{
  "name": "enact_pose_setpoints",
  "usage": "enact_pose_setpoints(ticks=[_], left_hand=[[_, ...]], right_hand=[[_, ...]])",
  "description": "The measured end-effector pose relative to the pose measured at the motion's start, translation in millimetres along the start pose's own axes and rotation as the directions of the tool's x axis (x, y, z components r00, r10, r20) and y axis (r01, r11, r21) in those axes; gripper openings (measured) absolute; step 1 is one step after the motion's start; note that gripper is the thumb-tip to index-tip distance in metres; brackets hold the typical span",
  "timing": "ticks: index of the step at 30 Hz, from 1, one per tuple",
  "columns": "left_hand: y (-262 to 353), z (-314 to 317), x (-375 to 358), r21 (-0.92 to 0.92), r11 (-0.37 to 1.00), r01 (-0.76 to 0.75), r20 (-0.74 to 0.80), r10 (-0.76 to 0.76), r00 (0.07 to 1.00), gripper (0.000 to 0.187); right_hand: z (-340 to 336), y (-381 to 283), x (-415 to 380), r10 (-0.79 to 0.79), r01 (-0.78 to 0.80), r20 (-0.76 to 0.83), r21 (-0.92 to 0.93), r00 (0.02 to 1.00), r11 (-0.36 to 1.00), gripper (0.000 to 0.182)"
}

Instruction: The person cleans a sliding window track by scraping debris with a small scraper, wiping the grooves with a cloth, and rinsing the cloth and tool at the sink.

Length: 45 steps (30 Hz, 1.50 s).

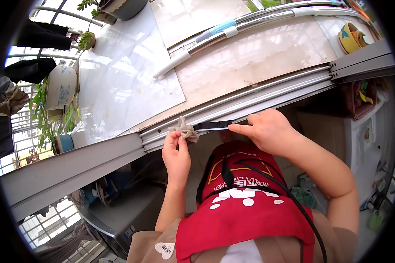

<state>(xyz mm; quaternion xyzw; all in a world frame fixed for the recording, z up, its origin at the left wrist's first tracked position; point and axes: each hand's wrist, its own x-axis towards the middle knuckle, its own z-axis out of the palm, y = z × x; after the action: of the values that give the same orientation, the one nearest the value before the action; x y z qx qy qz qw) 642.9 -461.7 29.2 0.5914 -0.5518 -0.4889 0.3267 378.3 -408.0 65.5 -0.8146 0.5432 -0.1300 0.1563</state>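
Note:
A crumpled greyish-beige cloth (188, 131) is pinched between the thumb and fingers of my left hand (176, 151), just at the near edge of the metal window track (245, 97). My right hand (267, 131) is closed round the end of a thin tool (213, 129), with its index finger stretched along it. The tool's shaft is light and slim, and its far end reaches the cloth, which hides the tip. A dark strip lies right behind the shaft, beside the track.
Beyond the track is a marble sill (131, 83) with long poles (215, 33), a yellow bowl (351, 38) at the right and plant pots (64, 143) at the left. Dark clothes hang at the far left. A red basket (363, 100) stands at the right.

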Motion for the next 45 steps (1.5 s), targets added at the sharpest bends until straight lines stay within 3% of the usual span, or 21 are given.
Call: enact_pose_setpoints(ticks=[4, 8, 10, 18, 20, 25, 27, 29, 33, 37, 39, 40, 44, 45], left_hand=[[0, -7, -1, -0.081, 0.994, 0.073, 0.063, -0.068, 0.996, 0.006], [0, -15, 2, -0.09, 0.991, 0.098, 0.103, -0.089, 0.991, 0.007], [6, -18, 0, -0.075, 0.993, 0.092, 0.081, -0.086, 0.993, 0.007], [11, -29, -5, -0.093, 0.991, 0.099, 0.093, -0.09, 0.992, 0.011], [11, -32, -9, -0.116, 0.988, 0.097, 0.096, -0.086, 0.992, 0.012], [43, -6, -15, -0.147, 0.987, 0.066, 0.185, -0.039, 0.982, 0.014], [54, 23, -12, -0.234, 0.971, 0.058, 0.312, 0.018, 0.95, 0.01], [70, 61, -17, -0.256, 0.965, 0.05, 0.443, 0.071, 0.894, 0.011], [109, 156, -54, -0.366, 0.93, 0.035, 0.699, 0.25, 0.67, 0.011], [148, 286, -140, -0.428, 0.904, 0.02, 0.838, 0.388, 0.383, 0.015], [163, 358, -200, -0.361, 0.932, 0.031, 0.903, 0.342, 0.259, 0.009], [166, 396, -230, -0.389, 0.919, 0.062, 0.915, 0.378, 0.143, 0.009], [168, 533, -342, -0.302, 0.947, 0.109, 0.939, 0.315, -0.138, 0.011], [165, 561, -363, -0.29, 0.952, 0.098, 0.933, 0.304, -0.193, 0.012]], right_hand=[[12, 17, 7, -0.042, 0.033, 0.063, 0.136, 0.997, 0.99, 0.036], [14, 18, 8, -0.065, 0.057, 0.068, 0.118, 0.996, 0.991, 0.036], [19, 14, 9, -0.123, 0.115, 0.036, 0.17, 0.992, 0.979, 0.036], [20, 2, 3, -0.112, 0.115, -0.025, 0.123, 0.993, 0.986, 0.042], [22, 0, -3, -0.108, 0.124, -0.109, 0.145, 0.988, 0.982, 0.043], [-4, -11, -47, 0.013, 0.002, -0.152, 0.096, 0.988, 0.995, 0.043], [-22, -16, -85, 0.157, -0.154, -0.172, 0.029, 0.972, 0.988, 0.045], [-36, -24, -133, 0.266, -0.277, -0.229, -0.015, 0.936, 0.961, 0.043], [-78, -46, -243, 0.441, -0.532, -0.386, -0.167, 0.81, 0.83, 0.044], [-94, -69, -388, 0.538, -0.744, -0.555, -0.251, 0.634, 0.619, 0.048], [-94, -80, -465, 0.565, -0.843, -0.64, -0.277, 0.52, 0.461, 0.047], [-93, -85, -501, 0.557, -0.878, -0.694, -0.248, 0.457, 0.411, 0.046], [-85, -106, -609, 0.65, -0.986, -0.746, -0.046, 0.142, 0.163, 0.039], [-83, -106, -629, 0.648, -0.99, -0.753, -0.04, 0.117, 0.133, 0.039]])
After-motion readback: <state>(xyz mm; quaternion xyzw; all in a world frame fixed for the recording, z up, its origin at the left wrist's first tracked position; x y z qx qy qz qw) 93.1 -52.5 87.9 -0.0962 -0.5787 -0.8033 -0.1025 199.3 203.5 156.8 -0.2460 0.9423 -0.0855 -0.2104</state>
